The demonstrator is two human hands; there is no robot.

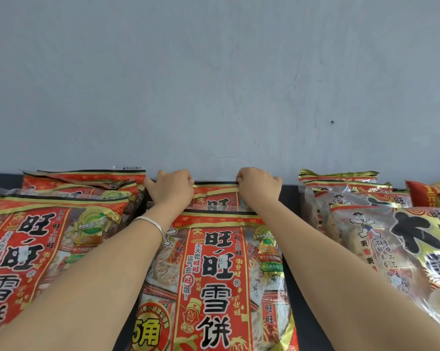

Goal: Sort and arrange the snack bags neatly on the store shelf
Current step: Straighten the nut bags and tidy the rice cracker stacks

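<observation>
Nearest, two bare forearms (87,287) run in from 7 and 5 o'clock and converge toward the middle, the left one wearing a silver bangle (151,225). At 9 o'clock a left pile (36,249) of red snack bags lies overlapped, cut off by the frame's edge. The left hand (172,187) has its fingers curled down over the top seam of the rear bag (216,196), gripping its left corner; the fingertips are hidden behind the knuckles. That red bag sits at the back of the shelf (293,198), against the grey wall (213,84), mostly covered by the front bag (213,274) lying at 6 o'clock. The right hand (258,188) pinches the seam's right corner, fingers bunched together. Narrow dark strips of shelf show on either side of the middle column. At 3 o'clock gold bags (391,249) are stacked, the outermost cut off.
</observation>
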